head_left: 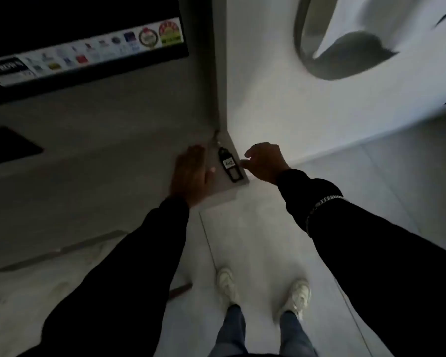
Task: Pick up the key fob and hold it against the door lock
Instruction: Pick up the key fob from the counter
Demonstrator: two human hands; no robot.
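A black key fob point(229, 164) with a white label lies near the corner of a grey counter point(224, 188), its ring end pointing toward the wall corner. My left hand point(191, 176) rests flat on the counter just left of the fob, fingers spread, holding nothing. My right hand point(264, 162) hovers just right of the fob, fingers loosely curled and apart, with nothing in it. No door lock is in view.
A dark panel point(88, 34) with a strip of stickers hangs above the counter at upper left. A white wall point(268, 99) meets the tiled floor point(255, 240) on the right. A grey oval frame point(332, 47) sits at the upper right. My feet stand below.
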